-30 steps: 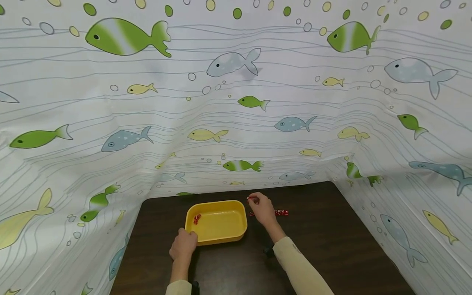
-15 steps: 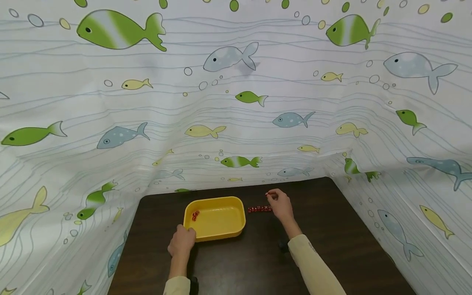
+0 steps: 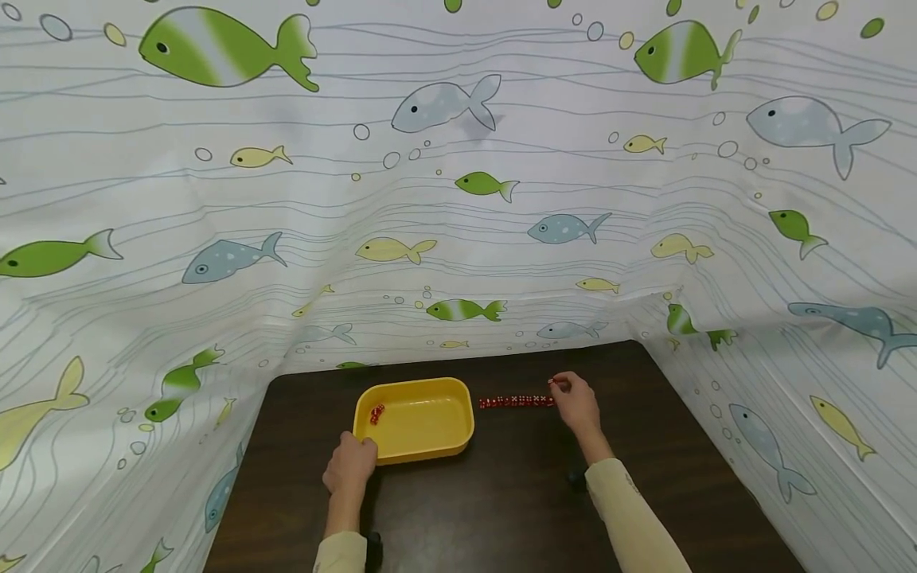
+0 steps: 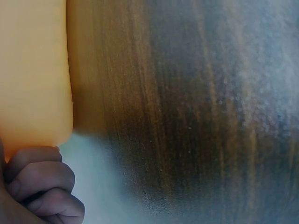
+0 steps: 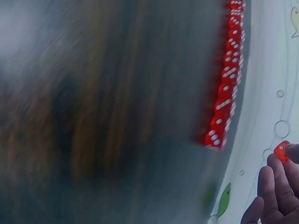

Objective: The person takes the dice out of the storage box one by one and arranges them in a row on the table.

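Observation:
My left hand (image 3: 349, 463) grips the near left corner of a yellow tray (image 3: 423, 457); in the left wrist view its fingers (image 4: 42, 177) curl against the tray's wall (image 4: 37, 84). A few red dice (image 3: 376, 414) lie inside at the tray's left end. To the right of the tray runs a straight row of red dice (image 3: 516, 401), set side by side. At the row's right end is my right hand (image 3: 577, 404). It pinches one red die (image 5: 281, 151) between thumb and fingertips, apart from the row's end in the right wrist view.
The dark wooden table (image 3: 458, 525) lies under everything. A white fish-print sheet (image 3: 458, 239) rises behind the table and along both sides. Both forearms come in from the near edge in pale sleeves (image 3: 634, 517).
My right hand has moved right with a die in its pinch, from beside the tray along the row to its right end. The left hand still holds the tray.

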`<move>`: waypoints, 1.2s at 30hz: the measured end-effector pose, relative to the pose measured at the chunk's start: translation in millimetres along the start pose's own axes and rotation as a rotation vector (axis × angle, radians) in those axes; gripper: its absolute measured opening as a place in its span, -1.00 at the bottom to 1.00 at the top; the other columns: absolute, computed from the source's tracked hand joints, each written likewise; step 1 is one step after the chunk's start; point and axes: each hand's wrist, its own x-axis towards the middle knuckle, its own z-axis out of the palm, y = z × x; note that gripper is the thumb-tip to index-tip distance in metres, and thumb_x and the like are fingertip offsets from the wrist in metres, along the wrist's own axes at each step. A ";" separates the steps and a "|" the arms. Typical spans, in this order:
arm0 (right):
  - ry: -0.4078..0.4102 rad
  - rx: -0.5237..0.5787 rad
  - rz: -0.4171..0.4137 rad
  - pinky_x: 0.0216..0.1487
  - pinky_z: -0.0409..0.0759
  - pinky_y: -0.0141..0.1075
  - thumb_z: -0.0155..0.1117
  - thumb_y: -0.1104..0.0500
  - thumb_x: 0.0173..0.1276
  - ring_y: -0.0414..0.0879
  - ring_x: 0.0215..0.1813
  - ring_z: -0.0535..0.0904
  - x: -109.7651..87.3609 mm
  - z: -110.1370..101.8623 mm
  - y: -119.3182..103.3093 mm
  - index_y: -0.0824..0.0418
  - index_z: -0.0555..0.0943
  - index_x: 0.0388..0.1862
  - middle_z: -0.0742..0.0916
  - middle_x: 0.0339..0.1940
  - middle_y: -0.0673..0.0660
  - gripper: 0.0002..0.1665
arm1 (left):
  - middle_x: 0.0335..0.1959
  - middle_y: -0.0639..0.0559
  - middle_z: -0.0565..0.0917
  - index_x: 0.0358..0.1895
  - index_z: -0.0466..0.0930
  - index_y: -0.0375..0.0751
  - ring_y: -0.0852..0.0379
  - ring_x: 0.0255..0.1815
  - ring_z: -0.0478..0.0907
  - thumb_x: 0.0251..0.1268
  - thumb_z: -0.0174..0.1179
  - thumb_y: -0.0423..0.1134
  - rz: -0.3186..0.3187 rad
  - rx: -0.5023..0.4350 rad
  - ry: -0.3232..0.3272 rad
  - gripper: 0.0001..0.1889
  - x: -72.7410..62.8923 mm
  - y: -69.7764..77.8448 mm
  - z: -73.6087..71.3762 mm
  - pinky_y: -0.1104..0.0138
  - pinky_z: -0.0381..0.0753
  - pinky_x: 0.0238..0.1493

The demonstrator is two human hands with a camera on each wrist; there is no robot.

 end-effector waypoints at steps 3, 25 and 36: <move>-0.008 -0.026 0.023 -0.05 0.65 0.08 0.19 0.00 0.64 0.17 0.03 0.73 0.5 -1.5 7.8 0.18 0.63 0.33 0.76 0.23 0.30 -0.57 | -0.32 -0.25 0.51 0.29 0.32 -0.52 -0.16 -0.40 0.48 0.55 -0.15 -0.07 -0.006 0.001 -0.005 -0.46 0.2 -0.3 0.0 0.01 0.42 -0.25; -0.070 -0.198 0.080 -0.26 0.54 -0.06 0.22 0.07 0.63 0.05 -0.21 0.65 4.5 3.7 37.1 0.18 0.64 0.29 0.75 0.09 0.22 -0.62 | -0.28 -0.26 0.53 0.28 0.32 -0.50 -0.16 -0.36 0.49 0.57 -0.14 -0.06 -0.019 -0.004 -0.008 -0.47 0.3 2.2 0.0 0.01 0.43 -0.22; -0.094 -0.241 0.053 -0.31 0.51 -0.10 0.21 0.09 0.62 0.01 -0.28 0.62 11.4 9.3 41.4 0.19 0.66 0.27 0.77 0.02 0.19 -0.63 | -0.26 -0.27 0.53 0.27 0.33 -0.50 -0.17 -0.35 0.49 0.57 -0.14 -0.06 -0.027 -0.006 0.003 -0.47 2.9 0.3 2.6 0.00 0.43 -0.20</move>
